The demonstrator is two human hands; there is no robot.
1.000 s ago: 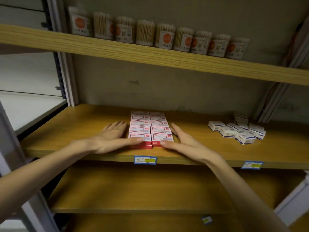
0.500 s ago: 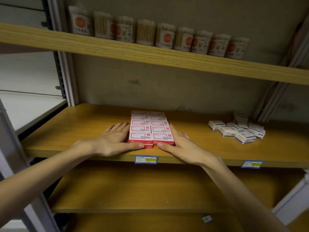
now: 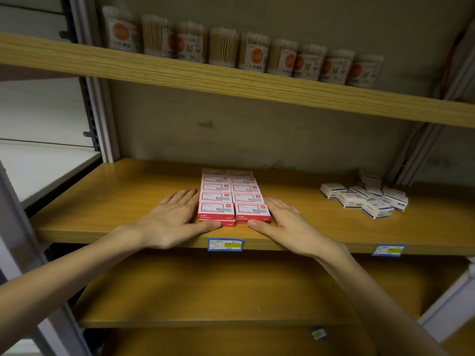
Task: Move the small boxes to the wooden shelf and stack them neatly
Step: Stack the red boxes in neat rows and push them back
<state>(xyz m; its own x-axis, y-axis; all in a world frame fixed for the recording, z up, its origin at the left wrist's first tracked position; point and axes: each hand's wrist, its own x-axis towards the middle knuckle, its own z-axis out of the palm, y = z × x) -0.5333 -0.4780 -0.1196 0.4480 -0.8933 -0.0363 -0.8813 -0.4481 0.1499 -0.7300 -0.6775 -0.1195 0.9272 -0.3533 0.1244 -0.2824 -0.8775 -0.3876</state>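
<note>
Red-and-white small boxes (image 3: 232, 196) sit on the middle wooden shelf (image 3: 128, 201), packed as a two-column block running from near the front edge toward the back wall, five rows visible per column, at least two layers at the front. Left hand (image 3: 172, 219) lies flat on the shelf at the block's 9 o'clock, fingers straight and against the left side of the block, thumb (image 3: 205, 224) stretched across the front face of the front-left box. Right hand (image 3: 285, 222) mirrors it at 3 o'clock, fingers straight along the right side, thumb (image 3: 257, 224) against the front face of the front-right box. Both hands are flat and uncurled, pressing rather than gripping; the block is bracketed between them, with the two thumb tips near each other at 6 o'clock of the block, a gap between them. Front-left lower box sticks out slightly further forward than the one on the right. Blue price tag (image 3: 225, 244) on the shelf edge just below the block. White-and-blue boxes (image 3: 365, 199) lie in a loose, unaligned heap at the block's 3 o'clock, well apart from the right hand. Upper shelf (image 3: 231, 80) at 12 o'clock carries a row of cotton swab packs (image 3: 241, 51). Second price tag (image 3: 388, 250) sits on the edge below the loose heap.
</note>
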